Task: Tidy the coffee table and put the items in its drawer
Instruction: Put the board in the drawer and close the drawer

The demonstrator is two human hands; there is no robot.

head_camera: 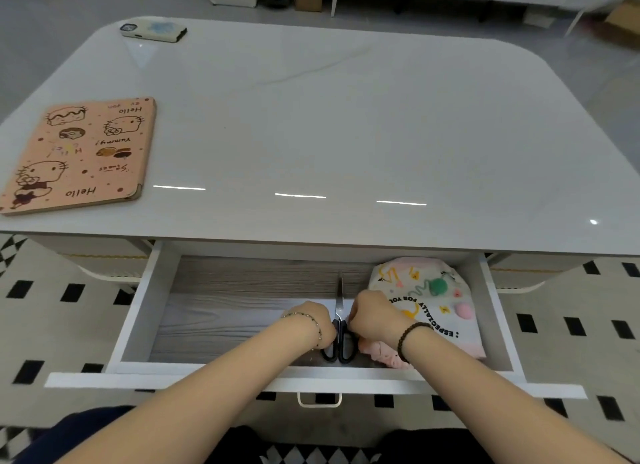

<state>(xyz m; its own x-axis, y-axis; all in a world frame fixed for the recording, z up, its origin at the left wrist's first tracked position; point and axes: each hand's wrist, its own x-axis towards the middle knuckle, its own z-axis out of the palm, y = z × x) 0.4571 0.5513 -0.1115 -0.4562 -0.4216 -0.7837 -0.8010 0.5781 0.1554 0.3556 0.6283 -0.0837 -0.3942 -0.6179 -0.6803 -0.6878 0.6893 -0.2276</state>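
Steel scissors with black handle loops (338,328) lie flat in open white drawer with grey wood-grain floor (138,311). Long axis fore-aft: blades point away from person, loops nearest drawer front. Left hand (310,320) and right hand (372,311) flank pivot, equally near. Fingers curled under, knuckles up; whether they pinch scissors, cannot tell. Printed white fabric pouch (426,301) just right of scissors. Pink cartoon tablet case (83,152) and white-cased phone (154,30) on left side of glossy white bench (346,117); left hand judged nearer.
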